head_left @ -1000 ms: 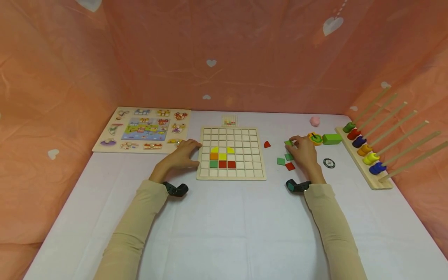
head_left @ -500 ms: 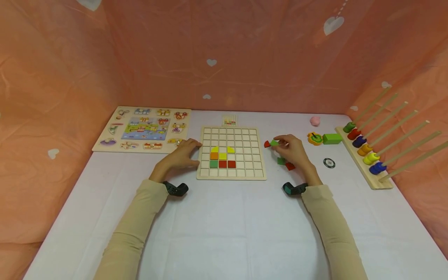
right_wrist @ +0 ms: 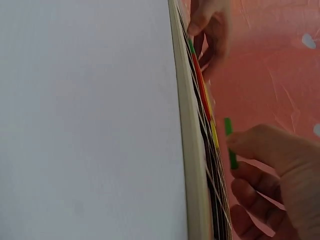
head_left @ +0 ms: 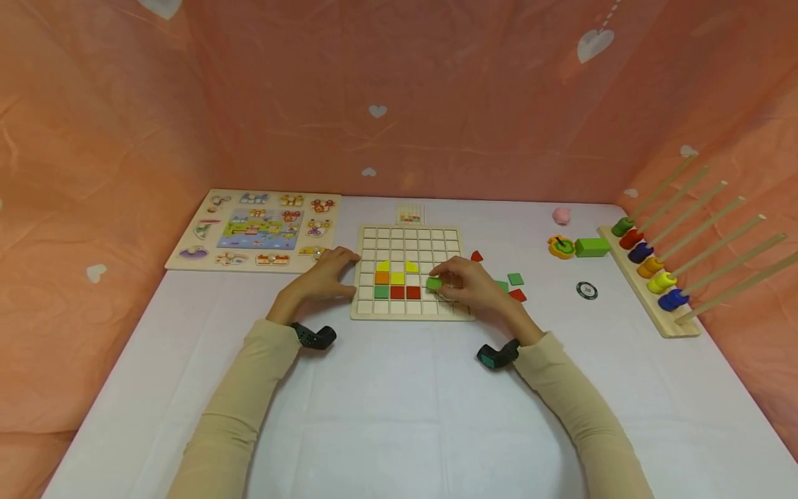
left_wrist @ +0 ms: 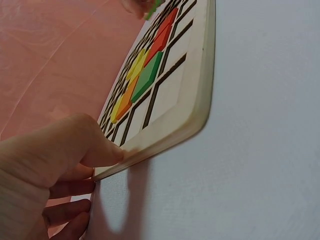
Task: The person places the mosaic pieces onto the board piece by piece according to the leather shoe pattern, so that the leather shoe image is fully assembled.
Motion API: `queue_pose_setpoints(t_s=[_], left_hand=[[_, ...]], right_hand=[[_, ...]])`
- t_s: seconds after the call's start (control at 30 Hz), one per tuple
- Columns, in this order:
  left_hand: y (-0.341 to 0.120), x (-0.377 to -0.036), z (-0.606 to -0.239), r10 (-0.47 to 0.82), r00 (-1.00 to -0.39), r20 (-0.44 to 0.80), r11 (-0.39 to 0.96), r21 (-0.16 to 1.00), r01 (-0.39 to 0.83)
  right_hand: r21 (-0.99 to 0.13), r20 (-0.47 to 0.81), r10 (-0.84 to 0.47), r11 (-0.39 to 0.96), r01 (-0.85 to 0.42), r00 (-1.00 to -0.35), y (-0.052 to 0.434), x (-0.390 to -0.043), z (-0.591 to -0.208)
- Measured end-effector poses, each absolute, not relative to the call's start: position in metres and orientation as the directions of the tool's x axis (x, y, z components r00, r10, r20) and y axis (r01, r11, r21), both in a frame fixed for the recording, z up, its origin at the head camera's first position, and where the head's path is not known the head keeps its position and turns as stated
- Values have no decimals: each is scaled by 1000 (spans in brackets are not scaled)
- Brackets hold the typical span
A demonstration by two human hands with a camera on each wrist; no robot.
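My right hand (head_left: 472, 283) pinches a small green tile (head_left: 433, 283) between thumb and fingers. It is just over the gridded wooden board (head_left: 409, 317), right of the red tiles (head_left: 413, 293). Edge-on in the right wrist view, the held tile (right_wrist: 228, 127) stands above the grid. My left hand (head_left: 321, 276) rests at the board's left edge, with the thumb (left_wrist: 102, 150) on the rim and the other fingers loosely bent beside it. Yellow tiles (head_left: 397, 278), an orange tile (head_left: 382, 278) and a green tile (left_wrist: 147, 79) lie in the cells.
Right of the board lie loose green tiles (head_left: 515, 278) and red tiles (head_left: 517, 295). A small pattern card (head_left: 410, 214) sits behind it. A picture puzzle (head_left: 258, 229) is at left. Farther right are a green block (head_left: 592, 247), a round chip (head_left: 586, 290) and a peg rack (head_left: 651, 284).
My right hand has picked the green tile up from the loose pieces and carried it left to over the board. The left hand has stayed at the board's edge.
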State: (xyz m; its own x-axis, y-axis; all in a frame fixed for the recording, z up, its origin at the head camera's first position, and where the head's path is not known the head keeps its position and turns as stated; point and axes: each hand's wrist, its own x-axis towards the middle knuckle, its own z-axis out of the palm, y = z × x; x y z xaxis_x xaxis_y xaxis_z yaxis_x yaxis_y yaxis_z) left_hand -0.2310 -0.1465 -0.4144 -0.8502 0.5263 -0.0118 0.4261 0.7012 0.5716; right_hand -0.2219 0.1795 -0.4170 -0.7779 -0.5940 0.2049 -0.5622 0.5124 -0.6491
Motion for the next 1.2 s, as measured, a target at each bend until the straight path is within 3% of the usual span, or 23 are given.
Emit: queue_pose_setpoints(t_s=[0.2, 0.77, 1.1, 1.2], left_hand=[[-147, -232, -417, 532, -847, -2, 698, 568, 437], [-146, -231, -415, 529, -849, -5, 691, 583, 428], [-145, -231, -415, 535, -845, 8, 689, 575, 441], [-146, -232, -415, 541, -841, 15, 685, 572, 451]], right_hand=[[-626, 179, -651, 503, -596, -738, 171, -220, -421], [-587, 251, -651, 486, -647, -716, 171, -221, -423], [-594, 221, -658, 495, -634, -720, 174, -220, -421], [-610, 203, -634, 515, -603, -747, 177, -220, -419]])
